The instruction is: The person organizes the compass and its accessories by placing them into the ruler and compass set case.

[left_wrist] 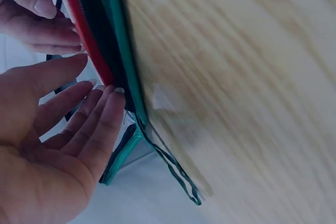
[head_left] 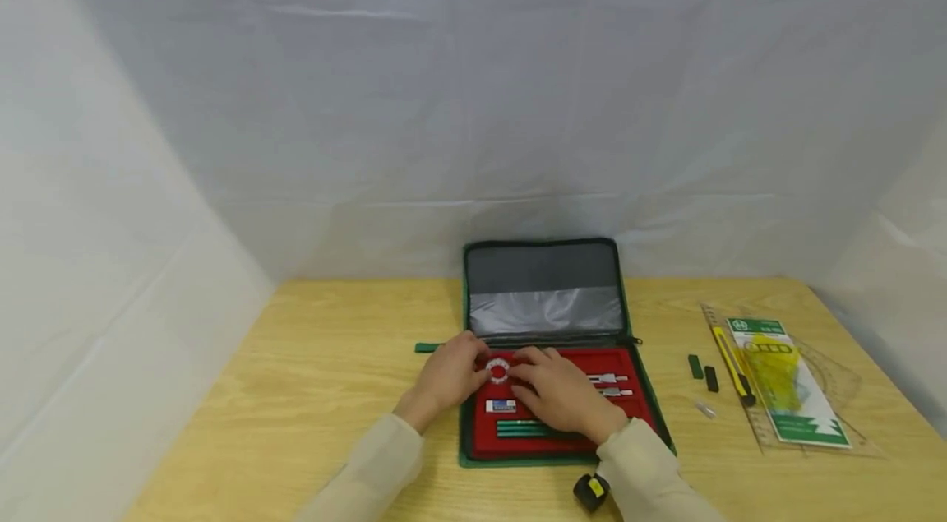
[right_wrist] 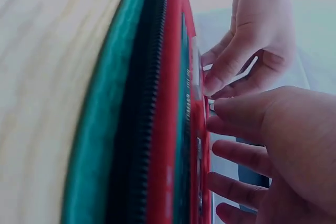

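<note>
A zip case [head_left: 543, 267] with a green edge lies unfolded on the table, its red tray [head_left: 620, 359] facing up. In the tray's upper left sits a white ring-shaped piece [head_left: 498, 371]. My left hand [head_left: 450, 370] is at the ring's left side, thumb and fingers apart, fingertips at the tray edge in the left wrist view. From the right, my right hand [head_left: 556, 392] reaches over the tray with fingers spread and thumb near the ring. Below the ring lie an eraser [head_left: 501, 405] and green pencils [head_left: 514, 428]. Silver compass pieces [head_left: 616, 392] show partly beyond the right hand.
A black-and-yellow tape measure [head_left: 591, 491] lies by the right sleeve. On the right are a yellow utility knife [head_left: 732, 366], a green-and-white packet [head_left: 787, 382] over clear rulers, and small dark blocks [head_left: 711, 378]. A green strap [head_left: 427, 348] sticks out left of the case.
</note>
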Tool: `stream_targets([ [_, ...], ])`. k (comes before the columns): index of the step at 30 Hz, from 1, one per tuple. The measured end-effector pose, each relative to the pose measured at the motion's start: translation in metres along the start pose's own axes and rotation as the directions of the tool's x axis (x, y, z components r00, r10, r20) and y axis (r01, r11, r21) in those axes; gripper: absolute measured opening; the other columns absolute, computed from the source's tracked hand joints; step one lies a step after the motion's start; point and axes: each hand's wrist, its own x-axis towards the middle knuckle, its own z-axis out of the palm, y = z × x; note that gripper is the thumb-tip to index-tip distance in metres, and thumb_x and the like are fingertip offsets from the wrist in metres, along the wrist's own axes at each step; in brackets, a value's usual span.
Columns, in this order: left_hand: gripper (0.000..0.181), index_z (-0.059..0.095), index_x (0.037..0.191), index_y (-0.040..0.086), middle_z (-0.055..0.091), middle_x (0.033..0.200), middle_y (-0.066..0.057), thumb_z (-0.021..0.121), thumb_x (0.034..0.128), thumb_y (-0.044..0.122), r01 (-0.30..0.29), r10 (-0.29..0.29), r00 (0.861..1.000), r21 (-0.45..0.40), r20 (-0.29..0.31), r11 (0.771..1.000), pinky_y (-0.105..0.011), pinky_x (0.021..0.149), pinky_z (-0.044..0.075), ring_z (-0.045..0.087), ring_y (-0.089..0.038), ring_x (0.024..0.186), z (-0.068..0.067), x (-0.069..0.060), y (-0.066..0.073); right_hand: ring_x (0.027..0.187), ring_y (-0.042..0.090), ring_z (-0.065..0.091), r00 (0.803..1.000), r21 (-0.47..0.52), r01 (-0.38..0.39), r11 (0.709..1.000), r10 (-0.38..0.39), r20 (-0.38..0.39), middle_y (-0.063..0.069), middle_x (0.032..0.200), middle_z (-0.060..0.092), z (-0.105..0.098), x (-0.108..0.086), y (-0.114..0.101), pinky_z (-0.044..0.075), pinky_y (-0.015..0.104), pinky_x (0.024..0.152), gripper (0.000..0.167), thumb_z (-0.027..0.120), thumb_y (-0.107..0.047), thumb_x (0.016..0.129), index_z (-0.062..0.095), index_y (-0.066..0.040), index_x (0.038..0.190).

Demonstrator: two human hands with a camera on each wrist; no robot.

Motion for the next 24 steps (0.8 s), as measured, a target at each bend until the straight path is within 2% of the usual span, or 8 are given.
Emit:
stream_targets([
  [7, 0.017, 0.07, 0.097, 0.006, 0.053, 0.082, -0.001, 0.073, 0.0838, 0.016, -0.017, 0.017, 1.0, 0.066, -0.012, 0.998, -0.034, 0.061, 0.046, 0.054, -0.018, 0.071, -0.001, -0.001, 0.005, 0.108, 0.028, 0.049, 0.998, 0.045, -0.049, 0.998, 0.047, 0.046, 0.009, 0.129, 0.053, -0.005, 0.0, 0.001, 0.043, 0.045, 0.091, 0.026, 0.058, -0.021, 0.097, 0.068, -0.008, 0.117],
  [12, 0.017, 0.07, 0.1, 0.009, 0.057, 0.088, -0.001, 0.07, 0.0862, 0.019, -0.003, 0.006, 0.999, 0.082, -0.045, 0.997, -0.037, 0.064, 0.049, 0.058, -0.02, 0.075, -0.001, -0.002, 0.005, 0.119, 0.03, 0.043, 0.995, 0.108, -0.067, 0.992, 0.059, 0.083, 0.01, 0.136, 0.049, -0.01, -0.004, 0.01, 0.04, 0.046, 0.096, 0.032, 0.056, -0.025, 0.098, 0.062, -0.01, 0.126],
  [16, 0.021, 0.069, 0.105, 0.011, 0.06, 0.099, -0.004, 0.069, 0.0877, 0.023, -0.006, 0.012, 0.996, 0.076, -0.087, 0.997, -0.04, 0.073, 0.051, 0.061, -0.022, 0.087, -0.002, -0.003, 0.002, 0.126, 0.033, 0.038, 0.994, 0.151, -0.104, 0.983, 0.097, 0.053, 0.012, 0.139, 0.046, -0.02, -0.013, 0.023, 0.038, 0.05, 0.098, 0.036, 0.057, -0.025, 0.098, 0.059, -0.011, 0.131],
  [19, 0.027, 0.068, 0.11, 0.01, 0.06, 0.106, -0.006, 0.069, 0.0872, 0.024, -0.027, 0.037, 0.993, 0.085, -0.11, 0.996, -0.042, 0.079, 0.05, 0.06, -0.024, 0.095, -0.002, -0.003, 0.0, 0.126, 0.035, 0.038, 0.992, 0.14, -0.127, 0.982, 0.127, 0.013, 0.014, 0.14, 0.045, -0.026, -0.022, 0.033, 0.039, 0.052, 0.096, 0.036, 0.057, -0.025, 0.097, 0.059, -0.011, 0.13],
  [24, 0.034, 0.065, 0.116, 0.008, 0.059, 0.109, -0.008, 0.069, 0.0878, 0.027, -0.075, 0.085, 0.99, 0.081, -0.117, 0.994, -0.042, 0.083, 0.049, 0.057, -0.026, 0.098, -0.001, -0.002, 0.001, 0.124, 0.036, 0.04, 0.984, 0.088, -0.165, 0.982, 0.17, -0.057, 0.015, 0.139, 0.046, -0.029, -0.036, 0.047, 0.039, 0.052, 0.096, 0.034, 0.06, -0.024, 0.096, 0.061, -0.01, 0.127],
])
